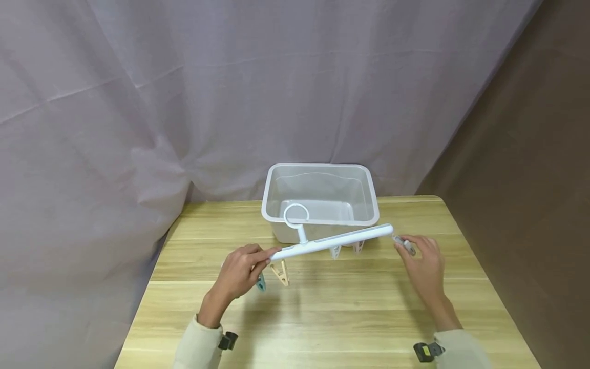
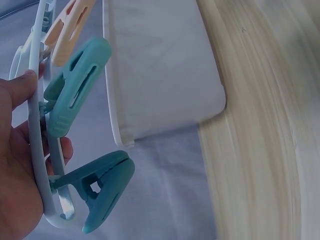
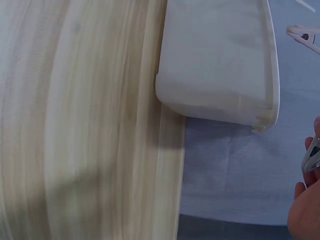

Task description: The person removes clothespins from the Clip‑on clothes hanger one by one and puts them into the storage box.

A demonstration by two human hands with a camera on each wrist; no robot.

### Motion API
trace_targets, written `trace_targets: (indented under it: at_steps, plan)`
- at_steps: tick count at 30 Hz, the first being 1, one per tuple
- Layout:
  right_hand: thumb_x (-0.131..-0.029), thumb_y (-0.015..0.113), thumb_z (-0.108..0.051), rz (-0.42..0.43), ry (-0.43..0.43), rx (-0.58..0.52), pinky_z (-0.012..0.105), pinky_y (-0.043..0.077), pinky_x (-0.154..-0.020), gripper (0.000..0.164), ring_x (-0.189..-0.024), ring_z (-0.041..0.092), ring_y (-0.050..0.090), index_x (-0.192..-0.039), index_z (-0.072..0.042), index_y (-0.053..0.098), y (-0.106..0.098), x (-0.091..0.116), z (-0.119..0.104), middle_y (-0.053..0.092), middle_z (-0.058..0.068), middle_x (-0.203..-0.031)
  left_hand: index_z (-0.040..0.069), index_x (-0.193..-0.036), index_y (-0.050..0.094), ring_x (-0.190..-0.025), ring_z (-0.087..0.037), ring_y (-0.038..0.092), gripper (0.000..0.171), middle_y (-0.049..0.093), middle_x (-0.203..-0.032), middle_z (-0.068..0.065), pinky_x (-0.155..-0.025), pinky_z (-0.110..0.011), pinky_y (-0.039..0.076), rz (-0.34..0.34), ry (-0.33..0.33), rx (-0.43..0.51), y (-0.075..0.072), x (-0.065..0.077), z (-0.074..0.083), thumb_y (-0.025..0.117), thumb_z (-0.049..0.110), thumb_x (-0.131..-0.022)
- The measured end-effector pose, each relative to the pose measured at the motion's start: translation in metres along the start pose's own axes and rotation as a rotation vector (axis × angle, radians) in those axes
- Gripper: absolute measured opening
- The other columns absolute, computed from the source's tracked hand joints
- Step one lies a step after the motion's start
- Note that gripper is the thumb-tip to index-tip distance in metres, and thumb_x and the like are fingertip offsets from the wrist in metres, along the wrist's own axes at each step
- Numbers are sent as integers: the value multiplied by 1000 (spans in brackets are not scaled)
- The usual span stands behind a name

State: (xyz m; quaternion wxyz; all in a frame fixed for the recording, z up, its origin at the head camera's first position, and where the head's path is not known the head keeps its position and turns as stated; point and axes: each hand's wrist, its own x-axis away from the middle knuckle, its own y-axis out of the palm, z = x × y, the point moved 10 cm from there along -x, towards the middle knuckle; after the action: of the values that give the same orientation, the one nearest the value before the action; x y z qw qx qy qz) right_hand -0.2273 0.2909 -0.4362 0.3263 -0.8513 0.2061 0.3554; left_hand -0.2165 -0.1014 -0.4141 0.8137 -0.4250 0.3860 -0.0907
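Observation:
A white clip hanger (image 1: 341,240) with a ring hook is held up in front of the bin, tilted with its right end higher. My left hand (image 1: 239,269) grips its left end between thumb and fingers. Two teal clips (image 2: 107,185) and a peach clip (image 2: 70,32) dangle close to that hand in the left wrist view. Farther along the bar hang a pale clip (image 1: 335,251) and a pink clip (image 1: 358,246). At the bar's right end, my right hand (image 1: 424,264) pinches a grey clip (image 1: 405,245) between thumb and fingers.
A light grey plastic bin (image 1: 279,230) stands at the back of the wooden table (image 1: 345,318), behind the hanger. Grey cloth (image 1: 286,102) hangs behind the table and down its left side. A brown surface (image 1: 521,205) rises along the right.

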Motion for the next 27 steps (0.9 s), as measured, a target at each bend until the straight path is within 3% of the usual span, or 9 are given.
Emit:
trace_targets:
  at_steps: [6, 14, 22, 27]
  plan:
    - [-70, 86, 10, -43, -3, 27, 24, 35, -79, 27, -86, 32, 56, -94, 5, 73, 15, -16, 1, 71, 17, -88, 19, -124, 74, -61, -6, 42, 40, 60, -77, 4, -52, -24, 39, -2, -9, -3, -2, 3, -4, 77, 8, -86]
    - [-66, 82, 20, -86, -46, -3, 38, 36, -75, 32, -85, 36, 56, -93, 6, 73, 39, -36, 0, 70, 19, -88, 16, -122, 75, -60, -6, 43, 37, 59, -76, 5, -52, -23, 39, -19, -17, 6, -1, 5, -5, 77, 8, -86]
    - [-74, 85, 4, -169, -76, -24, 49, 37, -79, 26, -88, 38, 55, -97, 4, 73, 68, -55, -1, 69, 20, -90, 18, -122, 75, -61, -6, 45, 35, 60, -77, 6, -53, -23, 40, -44, -40, 7, -1, 7, -6, 75, 9, -89]
    - [-73, 86, 4, -184, -110, -41, 49, 38, -80, 27, -86, 39, 56, -97, 4, 73, 81, -64, 0, 69, 20, -90, 19, -124, 74, -61, -6, 45, 35, 61, -77, 6, -53, -23, 41, -57, -41, 15, 2, 6, -6, 74, 10, -90]
